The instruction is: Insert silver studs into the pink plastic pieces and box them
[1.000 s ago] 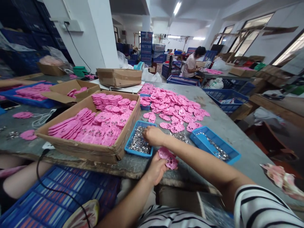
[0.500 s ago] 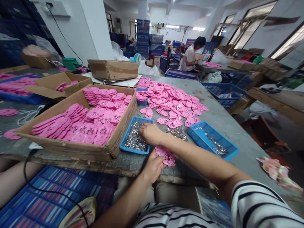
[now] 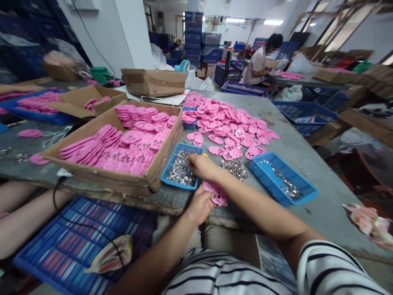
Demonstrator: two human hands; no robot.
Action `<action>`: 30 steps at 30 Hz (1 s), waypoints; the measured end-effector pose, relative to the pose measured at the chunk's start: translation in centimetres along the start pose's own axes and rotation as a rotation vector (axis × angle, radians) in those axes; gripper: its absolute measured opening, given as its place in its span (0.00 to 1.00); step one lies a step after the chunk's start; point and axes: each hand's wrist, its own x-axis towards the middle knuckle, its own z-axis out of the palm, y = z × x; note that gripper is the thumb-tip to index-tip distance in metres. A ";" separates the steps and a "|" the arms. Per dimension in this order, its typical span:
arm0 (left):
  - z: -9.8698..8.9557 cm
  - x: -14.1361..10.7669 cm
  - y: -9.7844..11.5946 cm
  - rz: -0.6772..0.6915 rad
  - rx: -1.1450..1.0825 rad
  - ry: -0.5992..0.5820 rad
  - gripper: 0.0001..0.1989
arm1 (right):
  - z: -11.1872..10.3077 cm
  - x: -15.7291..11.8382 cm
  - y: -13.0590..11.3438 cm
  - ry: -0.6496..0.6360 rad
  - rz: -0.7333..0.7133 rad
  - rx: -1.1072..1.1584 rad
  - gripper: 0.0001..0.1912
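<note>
My left hand (image 3: pixel 200 205) is closed on a flat pink plastic piece (image 3: pixel 219 197) with small holes, held just above the table's front edge. Reaching across it, my right hand (image 3: pixel 201 166) dips its curled fingertips into a small blue tray (image 3: pixel 163 177) of tiny shiny metal parts (image 3: pixel 179 169). Whatever lies between those fingertips is hidden. Right of this hand is a loose heap of similar metal parts (image 3: pixel 235 169) on the table. A second blue tray (image 3: pixel 260 180) farther right holds a few more.
An open cardboard box (image 3: pixel 147 184) of stacked pink pieces stands at the left. A large pile of pink pieces (image 3: pixel 227 119) covers the table's middle. A crumpled pinkish item (image 3: pixel 368 225) lies at the right edge. Another person (image 3: pixel 258 65) sits farther back.
The view has shifted, so the scene sits slightly right and higher. My right hand stays at the metal parts in the tray, and my left still holds the pink piece.
</note>
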 end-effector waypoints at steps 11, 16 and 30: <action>0.1 0.0 0.3 -0.020 0.000 -0.059 0.18 | -0.2 -4.2 3.0 0.240 0.149 1.013 0.05; -0.1 0.1 0.4 -0.004 0.058 -0.039 0.21 | -0.6 -6.8 3.6 0.250 0.214 1.142 0.12; 0.4 0.1 -0.1 0.038 0.204 0.050 0.30 | 1.2 -12.4 4.2 0.326 0.461 0.987 0.07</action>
